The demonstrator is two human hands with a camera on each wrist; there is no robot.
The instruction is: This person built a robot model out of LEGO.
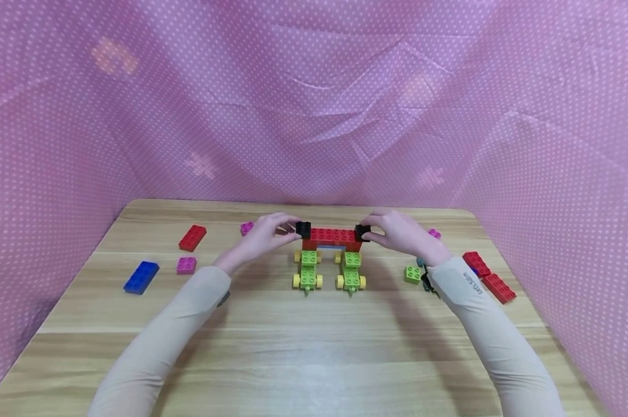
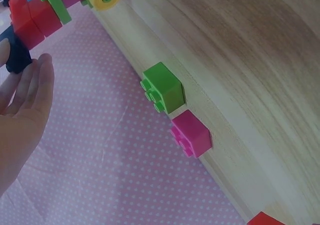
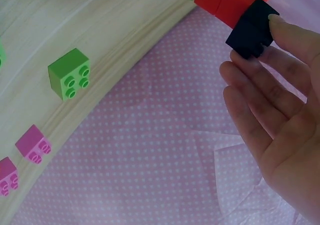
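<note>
My left hand (image 1: 264, 231) and my right hand (image 1: 397, 231) sit at opposite ends of the red plastic brick beam (image 1: 331, 236), which runs straight across between them, its long axis pointing from one palm to the other. The beam spans the two green-and-yellow wheeled brick carts (image 1: 307, 269) that stand just on my side of both hands.

At the left end my fingertips pinch the small black plastic brick (image 1: 303, 229), which touches that end of the beam. The left wrist view shows those fingers (image 2: 35, 85) fairly straight with the black piece pressed at their tips. At the right end my thumb and fingers close round the second small black plastic brick (image 1: 362, 232). From the right wrist I see it (image 3: 251, 28) hard against the red beam, my fingertip on its outer face and the other fingers (image 3: 250, 100) loosely curved below. Each hand is equally close to its own end, so neither has to cross over.

Hard to judge: whether either black brick is fully seated on studs or merely butted against the beam, since my fingers cover the joints. A blue piece under the beam is mostly hidden. Just outward from my right wrist a loose green square brick (image 1: 412, 274) lies on the wooden table (image 1: 314, 347), and something dark beside it is cut off by my sleeve.
</note>
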